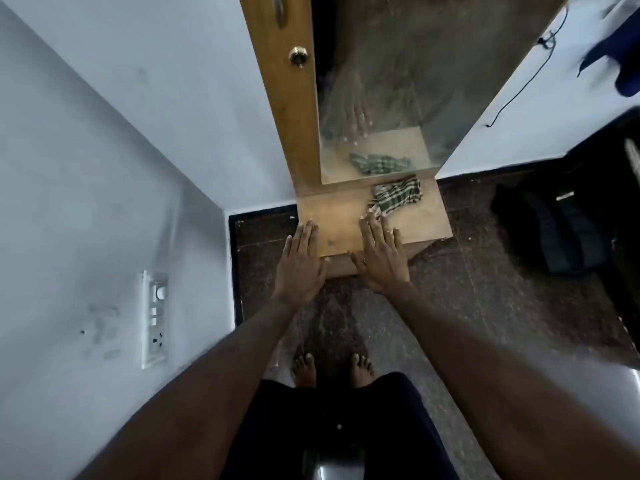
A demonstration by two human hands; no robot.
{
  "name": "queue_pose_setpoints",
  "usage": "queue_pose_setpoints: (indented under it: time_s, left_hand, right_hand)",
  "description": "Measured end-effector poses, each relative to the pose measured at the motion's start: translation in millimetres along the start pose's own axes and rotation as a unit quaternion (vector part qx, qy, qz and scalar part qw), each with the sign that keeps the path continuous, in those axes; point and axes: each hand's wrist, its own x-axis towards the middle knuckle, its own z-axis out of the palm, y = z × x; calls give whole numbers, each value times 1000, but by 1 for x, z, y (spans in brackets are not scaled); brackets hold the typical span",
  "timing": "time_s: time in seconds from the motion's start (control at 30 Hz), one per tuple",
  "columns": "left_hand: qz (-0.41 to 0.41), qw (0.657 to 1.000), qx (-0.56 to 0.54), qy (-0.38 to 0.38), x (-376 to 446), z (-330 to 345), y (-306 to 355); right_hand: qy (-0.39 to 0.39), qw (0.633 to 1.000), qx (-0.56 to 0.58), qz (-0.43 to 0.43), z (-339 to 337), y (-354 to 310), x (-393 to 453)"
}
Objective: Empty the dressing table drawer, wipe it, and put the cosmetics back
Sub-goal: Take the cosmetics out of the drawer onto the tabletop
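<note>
Pale walls meet in a corner where a low wooden dressing unit (346, 216) stands on dark speckled floor (467, 289), with a tall mirror (398, 81) rising behind its worktop and a wooden door (287, 109) with a round knob just to the left. A checked green cloth (398, 195) lies crumpled on the worktop toward the back right, near the mirror, which shows its reflection. No cosmetics are visible anywhere, and the drawer (341, 266) shows only as a narrow strip of front panel below the worktop's near edge, between the two hands; whether it is fully closed I cannot tell.

Both hands are flat with straight fingers and grip nothing. The left hand (299, 263) lies over the near left edge of the worktop; the right hand (379, 258) lies over the near edge further right, its fingertips (370, 221) just short of the cloth or barely touching it.

The drawer looks like rigid board, probably light if empty, and should slide rather than lift; no handle shows, so the likely hold is under the lip of its front panel. The cloth is soft and limp, easy to bunch in one hand, best taken at its middle
</note>
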Motion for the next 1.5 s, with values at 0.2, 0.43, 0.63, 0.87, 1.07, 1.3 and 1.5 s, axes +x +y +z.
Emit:
queue_pose_setpoints:
  time_s: [0.2, 0.43, 0.63, 0.87, 1.07, 1.3, 1.5]
  left_hand:
    - [16, 998, 52, 39, 19, 58, 0]
    - [22, 992, 55, 110, 23, 104, -2]
    - [23, 980, 44, 194, 29, 128, -4]
    - [48, 983, 85, 153, 15, 125, -8]
    - [48, 989, 55, 131, 9, 117, -7]
    - [48, 985, 48, 158, 17, 128, -10]
    - [12, 983, 30, 182, 11, 128, 2]
  right_hand:
    - [18, 999, -32, -20, 60, 17, 2]
    - [127, 990, -44, -34, 102, 29, 4]
    - [232, 972, -35, -31, 133, 33, 13]
    - [189, 981, -16, -38, 129, 29, -2]
    - [85, 994, -40, -48, 115, 33, -1]
    - [74, 996, -45, -38, 114, 34, 2]
    - [107, 992, -51, -38, 114, 29, 0]
